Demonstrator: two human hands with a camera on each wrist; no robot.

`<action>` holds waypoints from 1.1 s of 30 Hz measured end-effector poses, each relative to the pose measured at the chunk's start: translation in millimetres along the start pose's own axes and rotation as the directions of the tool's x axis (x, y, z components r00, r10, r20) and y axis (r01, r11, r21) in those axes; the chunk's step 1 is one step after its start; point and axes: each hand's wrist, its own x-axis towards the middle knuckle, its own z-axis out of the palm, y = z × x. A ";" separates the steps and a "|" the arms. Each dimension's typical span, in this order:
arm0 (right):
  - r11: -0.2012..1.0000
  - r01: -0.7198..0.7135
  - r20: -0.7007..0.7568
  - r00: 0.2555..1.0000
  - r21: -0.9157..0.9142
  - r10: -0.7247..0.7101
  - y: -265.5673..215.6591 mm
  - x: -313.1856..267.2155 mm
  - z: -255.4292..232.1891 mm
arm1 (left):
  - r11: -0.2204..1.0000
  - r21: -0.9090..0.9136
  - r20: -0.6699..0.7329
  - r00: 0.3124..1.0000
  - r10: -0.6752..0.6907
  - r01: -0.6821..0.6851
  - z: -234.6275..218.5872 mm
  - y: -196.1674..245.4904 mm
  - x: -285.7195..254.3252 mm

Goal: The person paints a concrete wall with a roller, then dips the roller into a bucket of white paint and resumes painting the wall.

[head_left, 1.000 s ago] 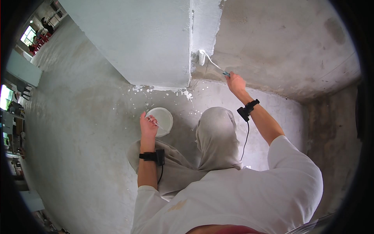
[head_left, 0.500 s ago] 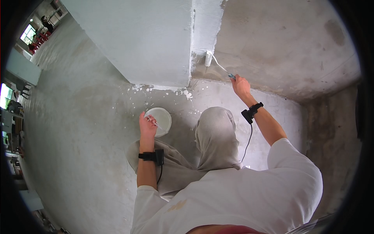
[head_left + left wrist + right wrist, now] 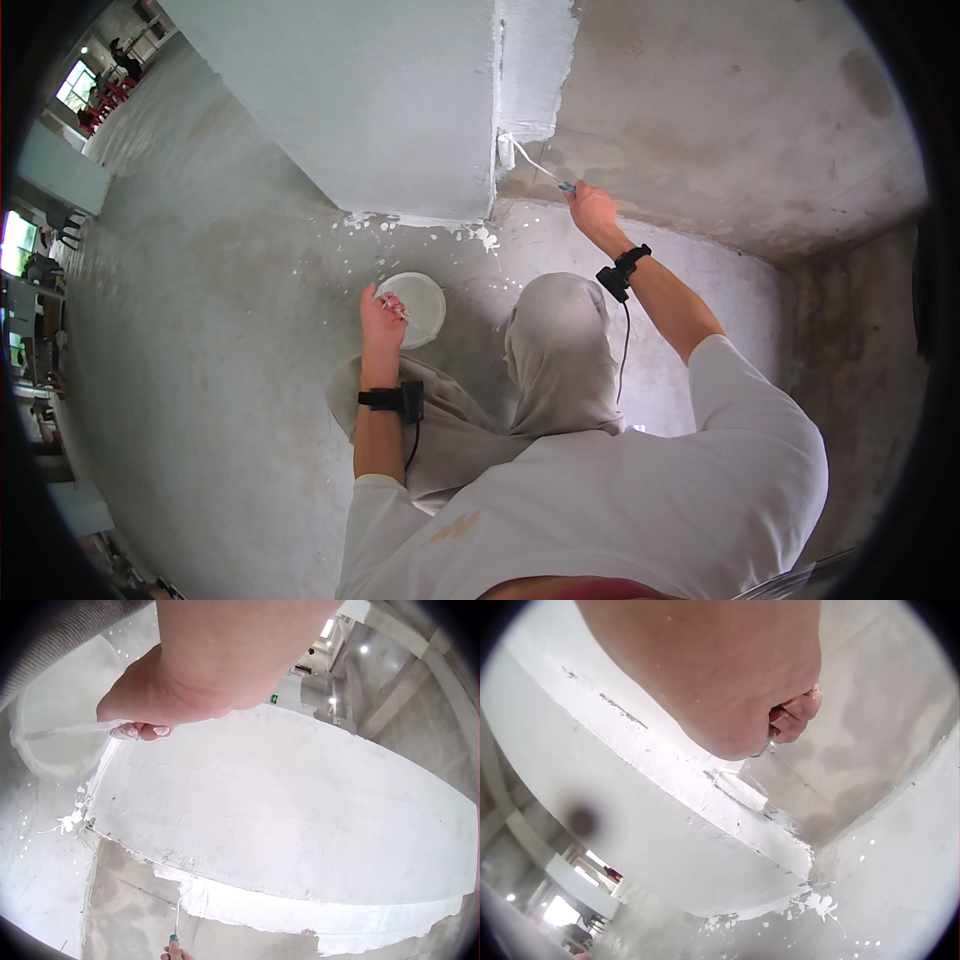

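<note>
A small white paint roller lies against the bare wall beside the pillar's corner, below a strip of wet white paint. My right hand grips its green handle at the end of a thin white rod. In the right wrist view the roller touches the wall at the corner, partly behind my right hand. My left hand curls round the white handle of a round white bucket on the floor. The left wrist view shows my left hand at that handle.
A pale painted pillar stands in front, with white paint drips on the floor at its foot. The bare grey wall runs to the right. My covered knee is right of the bucket. Chairs and people are far left.
The roller first moved right and slightly down along the wall, then back left to the pillar's corner with my right hand. My left hand and the bucket have stayed nearly where they were.
</note>
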 end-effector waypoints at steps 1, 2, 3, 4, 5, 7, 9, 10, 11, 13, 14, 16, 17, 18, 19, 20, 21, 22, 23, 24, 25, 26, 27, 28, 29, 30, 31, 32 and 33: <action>1.000 0.001 0.002 1.000 0.001 -0.001 -2.8 0.9 1.0 | 1.000 0.000 -0.002 1.000 0.001 -0.001 1.4 -0.4 -2.5; 1.000 -0.003 0.004 1.000 0.010 0.003 -5.4 1.2 2.3 | 1.000 0.010 0.000 1.000 0.011 -0.011 2.1 -1.4 -4.9; 1.000 -0.008 0.007 1.000 0.018 0.008 -6.1 1.2 3.7 | 1.000 0.021 0.003 1.000 0.021 -0.021 2.1 -1.9 -6.0; 1.000 -0.008 0.007 1.000 0.018 0.008 -5.6 0.9 4.1 | 1.000 0.021 0.002 1.000 0.020 -0.021 1.1 -2.1 -4.7; 1.000 -0.015 0.013 1.000 0.025 0.015 -4.3 0.7 3.5 | 1.000 0.015 0.003 1.000 0.022 -0.022 1.3 -2.5 -4.0; 0.999 -0.023 0.021 1.000 0.032 0.022 -1.1 -1.8 2.2 | 1.000 0.010 0.003 1.000 0.022 -0.022 0.1 -2.2 -2.9; 0.998 -0.035 0.029 0.999 0.054 0.034 6.5 -5.5 -1.3 | 1.000 0.006 0.017 1.000 0.005 -0.005 0.4 -2.0 -1.2; 0.998 -0.036 0.029 0.999 0.052 0.035 10.6 -8.1 -3.4 | 1.000 0.006 0.017 1.000 0.003 -0.003 0.3 -2.1 -0.7; 0.996 -0.070 0.034 0.997 0.049 0.069 15.0 -11.4 -5.4 | 1.000 0.024 0.018 1.000 0.006 -0.007 -0.1 -1.8 0.2; 0.994 -0.104 0.038 0.994 0.044 0.102 24.7 -20.8 -12.8 | 0.999 0.041 0.020 1.000 0.009 -0.010 -1.0 -2.6 1.2; 0.996 -0.082 0.028 0.996 0.036 0.081 31.0 -26.4 -18.2 | 0.999 0.052 0.023 1.000 0.008 -0.009 -1.6 -3.0 1.9; 0.998 -0.059 0.026 0.998 0.024 0.058 45.4 -36.2 -31.0 | 0.998 0.058 0.018 1.000 0.002 -0.003 -0.8 -4.1 2.6; 1.000 -0.007 0.016 1.000 0.022 0.007 53.7 -42.5 -35.9 | 0.997 0.074 0.053 0.999 0.015 -0.019 -0.9 -4.4 3.5; 0.999 0.048 0.015 0.999 0.020 -0.048 58.8 -48.9 -39.8 | 0.996 0.087 0.079 0.997 0.027 -0.034 -3.4 -5.3 3.6; 0.998 0.057 0.044 0.997 0.019 -0.058 58.6 -56.9 -46.6 | 0.997 0.077 0.051 0.998 0.024 -0.027 -2.6 -5.9 0.5; 0.995 0.095 0.086 0.991 0.036 -0.098 56.9 -63.2 -54.6 | 0.995 0.096 0.052 0.999 0.012 -0.017 -0.2 -6.1 1.1; 0.990 0.130 0.124 0.983 0.059 -0.136 51.1 -68.4 -62.0 | 0.993 0.117 0.056 0.998 0.002 -0.008 -0.3 -5.6 2.4; 0.988 0.120 0.198 0.970 0.097 -0.137 44.5 -73.2 -68.5 | 0.994 0.111 0.037 0.999 0.004 -0.008 -3.1 -6.2 6.2; 0.987 0.125 0.210 0.967 0.102 -0.144 39.1 -75.6 -67.1 | 0.995 0.098 0.060 0.998 -0.017 0.011 -4.2 -6.3 10.6; 0.972 0.153 0.279 0.940 0.176 -0.198 34.8 -78.1 -65.3 | 0.996 0.088 0.090 0.995 -0.039 0.031 -5.3 -6.3 13.6; 0.953 0.174 0.337 0.907 0.249 -0.254 31.5 -80.8 -62.3 | 0.996 0.087 0.087 0.996 -0.037 0.030 -6.9 -6.3 15.9; 0.952 0.168 0.347 0.903 0.254 -0.252 28.7 -78.7 -57.9 | 0.995 0.096 0.099 0.994 -0.049 0.039 -3.4 -5.2 16.6; 0.905 0.087 0.454 0.842 0.417 -0.290 23.8 -77.5 -52.1 | 0.994 0.104 0.115 0.992 -0.059 0.047 -0.5 -5.7 15.7; 0.833 -0.018 0.542 0.767 0.554 -0.344 18.4 -76.0 -47.9 | 0.993 0.106 0.111 0.992 -0.061 0.049 1.4 -6.3 14.3; 0.832 -0.018 0.542 0.767 0.554 -0.344 11.4 -74.8 -44.3 | 0.991 0.128 0.150 0.987 -0.061 0.041 1.7 -6.5 12.5; 0.837 -0.099 0.654 0.676 0.537 -0.339 0.9 -73.8 -40.5 | 0.988 0.150 0.189 0.980 -0.061 0.033 1.6 -7.5 11.3; 0.843 -0.176 0.750 0.571 0.509 -0.334 -9.8 -74.4 -35.5 | 0.988 0.150 0.191 0.980 -0.061 0.032 0.6 -8.8 10.1; 0.850 -0.183 0.778 0.528 0.494 -0.339 -19.2 -73.1 -32.4 | 0.986 0.163 0.192 0.979 -0.067 0.036 3.1 -9.3 8.1; 0.848 -0.187 0.780 0.525 0.495 -0.340 -26.2 -69.3 -28.5 | 0.984 0.175 0.189 0.979 -0.075 0.041 6.6 -10.8 7.0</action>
